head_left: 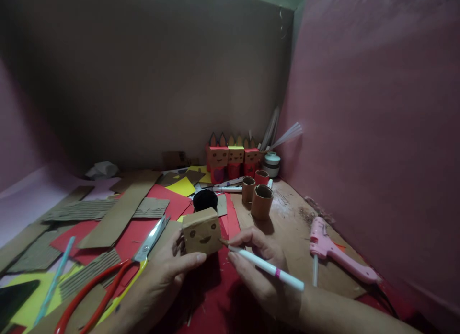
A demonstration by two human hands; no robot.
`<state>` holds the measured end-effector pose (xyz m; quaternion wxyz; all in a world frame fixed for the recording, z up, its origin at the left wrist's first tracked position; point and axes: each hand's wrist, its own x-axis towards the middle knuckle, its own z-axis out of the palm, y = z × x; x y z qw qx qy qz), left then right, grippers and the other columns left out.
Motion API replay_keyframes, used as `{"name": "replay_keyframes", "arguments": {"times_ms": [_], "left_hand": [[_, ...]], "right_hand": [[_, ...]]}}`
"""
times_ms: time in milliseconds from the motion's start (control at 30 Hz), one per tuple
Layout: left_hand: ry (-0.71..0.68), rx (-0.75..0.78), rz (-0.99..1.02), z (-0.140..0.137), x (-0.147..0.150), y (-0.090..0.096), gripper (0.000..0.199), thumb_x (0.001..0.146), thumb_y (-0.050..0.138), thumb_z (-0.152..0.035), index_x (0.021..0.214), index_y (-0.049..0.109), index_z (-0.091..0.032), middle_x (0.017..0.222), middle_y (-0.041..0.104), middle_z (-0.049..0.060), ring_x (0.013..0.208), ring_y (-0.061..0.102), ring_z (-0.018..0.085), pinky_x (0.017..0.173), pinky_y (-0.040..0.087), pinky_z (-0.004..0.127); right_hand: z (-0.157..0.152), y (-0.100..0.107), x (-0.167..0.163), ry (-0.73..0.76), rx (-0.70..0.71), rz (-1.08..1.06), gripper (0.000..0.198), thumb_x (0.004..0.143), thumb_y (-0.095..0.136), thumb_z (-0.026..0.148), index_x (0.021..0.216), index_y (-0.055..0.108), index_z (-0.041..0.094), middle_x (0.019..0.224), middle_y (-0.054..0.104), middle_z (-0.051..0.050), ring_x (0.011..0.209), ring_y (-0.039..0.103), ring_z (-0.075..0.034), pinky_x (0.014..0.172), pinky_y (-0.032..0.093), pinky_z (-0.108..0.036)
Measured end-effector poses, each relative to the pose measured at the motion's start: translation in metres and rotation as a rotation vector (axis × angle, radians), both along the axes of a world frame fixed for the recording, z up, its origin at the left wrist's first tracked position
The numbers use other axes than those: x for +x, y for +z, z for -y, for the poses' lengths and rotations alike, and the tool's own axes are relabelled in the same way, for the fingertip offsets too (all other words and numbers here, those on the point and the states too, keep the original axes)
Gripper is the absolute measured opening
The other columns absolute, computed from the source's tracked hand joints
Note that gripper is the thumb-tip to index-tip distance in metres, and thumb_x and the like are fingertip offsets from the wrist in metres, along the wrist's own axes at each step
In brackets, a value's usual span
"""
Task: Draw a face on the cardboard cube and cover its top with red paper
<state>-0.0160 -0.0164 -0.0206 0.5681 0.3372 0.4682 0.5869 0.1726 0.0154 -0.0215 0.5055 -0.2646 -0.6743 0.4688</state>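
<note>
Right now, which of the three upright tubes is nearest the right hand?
The wide brown tube, frontmost of the three; the narrower brown tube and red tube stand farther back from the right hand.

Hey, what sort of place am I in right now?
It looks like a small craft workspace, though whether at home or elsewhere I can't tell. The signs are the scissors lying open, the cut cardboard on the left, and the glue gun on the right.

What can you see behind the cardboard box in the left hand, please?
Behind the cardboard box, a round black object shows, with red paper left of it. The box and left hand cover the surface directly behind them, so what lies there cannot be seen.
</note>
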Motion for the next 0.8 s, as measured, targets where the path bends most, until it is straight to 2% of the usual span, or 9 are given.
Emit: {"name": "replay_keyframes", "arguments": {"times_ms": [167,300,600,800], "left_hand": [[0.036,0.001,0.03,-0.004,0.004,0.011,0.079,0.052,0.089,-0.026,0.127,0.065,-0.02,0.111,0.077,0.014,0.115,0.069,0.043,0.1,0.053,0.052],[0.035,0.006,0.042,-0.006,0.005,0.015,0.084,0.05,0.089,-0.027,0.13,0.064,-0.02,0.11,0.077,0.014,0.113,0.069,0.043,0.1,0.053,0.053],[0.011,-0.036,0.015,0.0,0.001,0.001,0.074,0.059,0.088,-0.019,0.128,0.061,-0.021,0.123,0.074,0.014,0.127,0.062,0.039,0.108,0.047,0.048],[0.006,-0.031,-0.015,-0.003,-0.002,-0.002,0.077,0.06,0.09,-0.02,0.131,0.059,-0.022,0.126,0.074,0.013,0.127,0.063,0.039,0.105,0.049,0.047]], "right_hand": [[0.001,-0.001,0.002,0.005,0.03,0.03,0.005,0.086,0.063,0.021,0.091,0.061,0.021,0.063,0.055,0.004,0.051,0.047,-0.01,0.048,0.035,-0.024],[0.002,-0.002,0.003,-0.012,0.054,0.034,0.005,0.085,0.062,0.021,0.091,0.061,0.021,0.062,0.052,0.005,0.052,0.044,-0.01,0.048,0.033,-0.025],[0.002,0.003,0.001,-0.019,0.07,0.028,0.004,0.085,0.061,0.021,0.088,0.061,0.022,0.058,0.042,0.008,0.049,0.034,-0.01,0.047,0.031,-0.027],[0.004,0.006,0.003,0.041,0.002,-0.006,0.003,0.085,0.062,0.022,0.088,0.06,0.021,0.059,0.047,0.007,0.05,0.039,-0.01,0.048,0.032,-0.026]]}}
